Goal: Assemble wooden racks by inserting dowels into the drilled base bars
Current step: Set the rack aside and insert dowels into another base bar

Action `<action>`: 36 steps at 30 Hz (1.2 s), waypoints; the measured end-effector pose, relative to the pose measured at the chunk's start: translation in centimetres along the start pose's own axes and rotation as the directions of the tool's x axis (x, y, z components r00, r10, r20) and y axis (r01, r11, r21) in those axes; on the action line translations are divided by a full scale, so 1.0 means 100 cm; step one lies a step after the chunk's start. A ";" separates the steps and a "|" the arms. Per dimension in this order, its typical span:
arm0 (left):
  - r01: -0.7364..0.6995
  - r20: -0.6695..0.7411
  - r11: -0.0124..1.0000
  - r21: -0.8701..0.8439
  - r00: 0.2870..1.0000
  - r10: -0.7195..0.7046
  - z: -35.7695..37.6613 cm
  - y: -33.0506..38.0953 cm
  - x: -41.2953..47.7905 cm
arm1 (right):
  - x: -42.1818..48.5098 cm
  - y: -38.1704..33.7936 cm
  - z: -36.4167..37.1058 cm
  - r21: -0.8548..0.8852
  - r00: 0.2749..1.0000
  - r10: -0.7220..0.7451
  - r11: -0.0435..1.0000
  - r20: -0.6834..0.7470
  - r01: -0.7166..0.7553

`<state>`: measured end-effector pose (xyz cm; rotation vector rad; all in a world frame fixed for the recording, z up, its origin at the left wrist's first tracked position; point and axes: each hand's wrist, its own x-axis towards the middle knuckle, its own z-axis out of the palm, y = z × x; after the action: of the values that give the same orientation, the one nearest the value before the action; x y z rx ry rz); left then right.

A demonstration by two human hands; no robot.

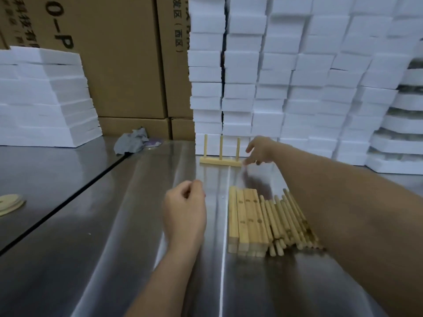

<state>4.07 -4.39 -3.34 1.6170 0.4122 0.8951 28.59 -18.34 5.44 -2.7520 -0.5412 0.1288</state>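
Note:
An assembled wooden rack (220, 160), a base bar with three upright dowels, stands at the far middle of the steel table. My right hand (259, 151) reaches out beside its right end, fingers loose and spread, a fingertip at the bar's end, holding nothing. My left hand (185, 210) hovers over the table's middle with fingers loosely curled and nothing in it. To its right lies a stack of drilled base bars (246, 220) and, next to them, a pile of loose dowels (288, 223), partly hidden under my right forearm.
The shiny steel table (114, 236) has a dark seam on its left. White foam boxes (297, 76) are stacked high behind the rack and at the left (45, 99). Cardboard cartons (128, 65) stand at the back. A grey rag (132, 143) and round wooden discs (10, 203) lie at the left.

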 end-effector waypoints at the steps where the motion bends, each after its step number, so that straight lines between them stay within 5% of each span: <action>1: 0.004 -0.003 1.000 -0.006 1.000 -0.004 -0.001 -0.002 0.003 | -0.009 0.005 -0.017 -0.013 1.000 -0.009 1.000 -0.006 0.009; 5: 0.038 -0.015 0.999 0.013 0.999 -0.038 0.002 -0.008 0.005 | -0.076 0.034 -0.083 -0.086 0.999 -0.034 0.996 -0.014 0.033; 9: 0.020 0.028 0.999 0.040 0.999 -0.021 0.004 -0.005 -0.001 | -0.184 0.069 -0.087 -0.064 0.964 -0.126 0.991 -0.234 0.114; 15: -0.036 0.180 0.993 0.110 0.984 0.016 0.005 0.005 -0.009 | -0.317 0.118 0.009 0.102 0.705 -0.029 0.985 -0.709 0.142; 19: -0.058 0.182 0.989 0.136 0.983 0.032 0.006 0.000 -0.003 | -0.324 0.141 0.014 0.074 0.779 -0.064 0.987 -0.624 0.140; 24: -0.066 0.197 0.990 0.126 0.980 0.040 0.005 -0.002 -0.003 | -0.318 0.156 0.014 -0.269 0.909 -0.170 0.961 -0.381 0.067; 29: -0.075 0.211 0.991 0.114 0.976 0.050 0.005 -0.004 -0.001 | -0.321 0.155 0.004 -0.310 0.860 -0.278 0.939 -0.428 0.150; 31: -0.078 0.211 0.990 0.113 0.976 0.053 0.006 -0.004 -0.001 | -0.326 0.145 -0.002 -0.298 0.741 -0.379 0.922 -0.554 0.249; 33: -0.074 0.211 0.991 0.111 0.976 0.050 0.006 -0.004 -0.001 | -0.334 0.133 -0.007 -0.168 0.569 -0.359 0.917 -0.740 0.361; 34: -0.073 0.213 0.991 0.108 0.976 0.048 0.005 -0.004 -0.001 | -0.337 0.126 -0.009 0.007 0.550 -0.258 0.901 -0.794 0.433; 36: -0.072 0.217 0.992 0.106 0.975 0.048 0.004 -0.004 -0.001 | -0.341 0.112 -0.014 0.462 0.704 -0.063 0.712 -0.707 0.528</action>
<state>4.39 -4.66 -3.72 1.8183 0.2682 0.7428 1.26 -41.54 3.76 -1.7975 -0.6104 -0.6127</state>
